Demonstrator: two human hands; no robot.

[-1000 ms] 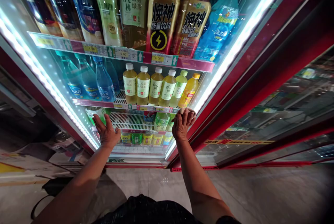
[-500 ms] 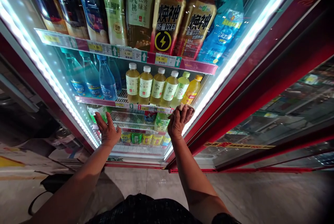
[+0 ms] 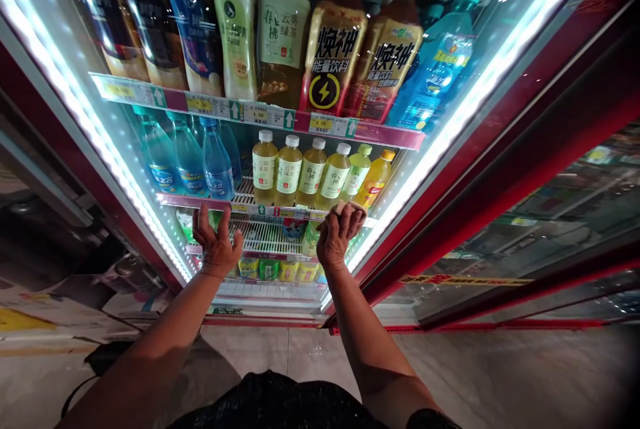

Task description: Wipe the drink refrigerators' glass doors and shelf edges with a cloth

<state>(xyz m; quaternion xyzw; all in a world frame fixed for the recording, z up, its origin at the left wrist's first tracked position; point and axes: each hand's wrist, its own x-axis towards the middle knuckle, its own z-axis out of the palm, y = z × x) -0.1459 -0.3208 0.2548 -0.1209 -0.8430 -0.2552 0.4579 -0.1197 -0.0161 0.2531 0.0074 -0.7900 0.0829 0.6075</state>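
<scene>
My right hand [image 3: 340, 232] is closed on a folded beige cloth [image 3: 354, 208], at the right end of the middle shelf's front strip [image 3: 300, 214]. Part of the cloth is hidden behind the fingers. Fingers spread and nothing in them, my left hand [image 3: 219, 244] is at the left part of the same strip; whether it touches the strip I cannot tell. Above the hands stands a row of green tea bottles [image 3: 313, 172], with a yellow drink bottle [image 3: 378, 179] at its right end. Blue bottles [image 3: 217, 159] stand to the left.
Large drink bottles [image 3: 336, 42] line the upper shelf, above its price strip [image 3: 260, 112]. Wire racks and small packs [image 3: 270, 270] are lower down. Bright light strips [image 3: 90, 142] and the red cooler frame [image 3: 480, 199] border both sides. Tiled floor [image 3: 300, 345] lies below.
My left hand has moved right and slightly up toward the shelf strip. My right hand, with the cloth, has shifted slightly left along the strip. The view has shifted a little.
</scene>
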